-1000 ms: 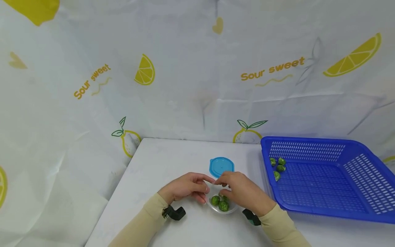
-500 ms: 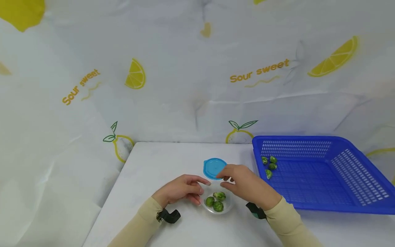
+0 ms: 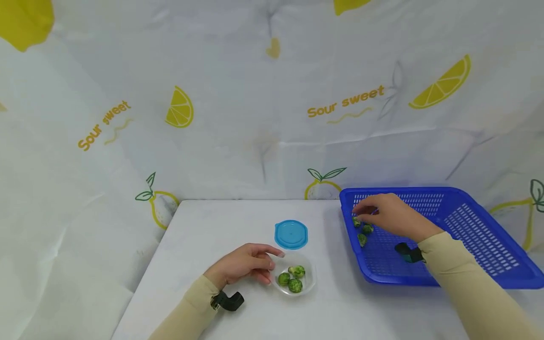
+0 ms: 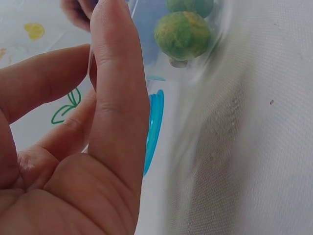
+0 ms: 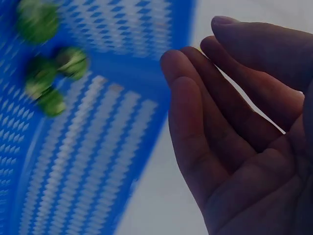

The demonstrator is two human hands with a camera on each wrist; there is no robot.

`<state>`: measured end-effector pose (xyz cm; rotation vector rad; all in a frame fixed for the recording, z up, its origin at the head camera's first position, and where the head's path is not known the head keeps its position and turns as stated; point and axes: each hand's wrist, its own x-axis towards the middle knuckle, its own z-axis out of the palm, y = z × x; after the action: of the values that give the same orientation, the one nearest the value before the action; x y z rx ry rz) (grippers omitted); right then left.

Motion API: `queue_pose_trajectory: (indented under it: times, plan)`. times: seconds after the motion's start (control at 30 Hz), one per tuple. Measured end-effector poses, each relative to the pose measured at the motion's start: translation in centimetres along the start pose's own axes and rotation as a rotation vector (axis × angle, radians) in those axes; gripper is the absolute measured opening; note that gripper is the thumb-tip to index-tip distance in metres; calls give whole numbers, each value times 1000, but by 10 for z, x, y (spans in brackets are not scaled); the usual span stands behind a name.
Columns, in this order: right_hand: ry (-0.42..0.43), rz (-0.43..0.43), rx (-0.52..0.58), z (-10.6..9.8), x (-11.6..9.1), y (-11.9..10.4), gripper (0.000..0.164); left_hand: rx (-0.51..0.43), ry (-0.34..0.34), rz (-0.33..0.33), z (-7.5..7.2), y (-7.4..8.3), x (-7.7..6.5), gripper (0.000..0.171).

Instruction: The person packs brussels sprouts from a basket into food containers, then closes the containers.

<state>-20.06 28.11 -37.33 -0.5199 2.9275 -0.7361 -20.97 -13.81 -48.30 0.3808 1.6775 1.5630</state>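
A small clear plastic container holds three Brussels sprouts. My left hand pinches its left rim between thumb and fingers; in the left wrist view, the thumb hides part of that rim. My right hand hovers over the left side of a blue basket, fingers spread and bent a little. Nothing lies between them in the right wrist view. Just below its fingertips sit several Brussels sprouts in the basket, one partly covered by the hand.
A blue lid lies on the white table just behind the container. Behind the table hangs a white sheet with lemon prints. The basket takes up the table's right side.
My right hand has left the container and moved right, over the basket. The left hand stays at the container. The head view has shifted slightly to the right.
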Motion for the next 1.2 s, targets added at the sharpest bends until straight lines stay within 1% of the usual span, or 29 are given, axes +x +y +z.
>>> queue_pose_trajectory:
  times: [0.1,0.2,0.3,0.4,0.6,0.8,1.0,1.2]
  plan:
    - [-34,42,6,-1,6,29,25,-7,-4,2,-1,-2,0,40]
    - [-69,85,4,-1,12,52,28,-13,-3,2,0,-3,-1,40]
    - [-99,122,6,2,16,67,29,-13,-2,3,0,-4,-1,40]
    - [-118,145,6,5,19,77,30,-12,-3,5,1,-4,0,39]
    - [-115,156,7,9,23,85,31,-11,-6,1,2,-3,0,39]
    - [-121,180,-4,11,30,90,35,0,-6,0,1,0,1,38]
    - [-114,177,9,17,35,92,30,1,-7,7,0,1,1,38]
    - [-95,173,-1,22,42,92,24,-8,0,8,-2,-1,-1,38]
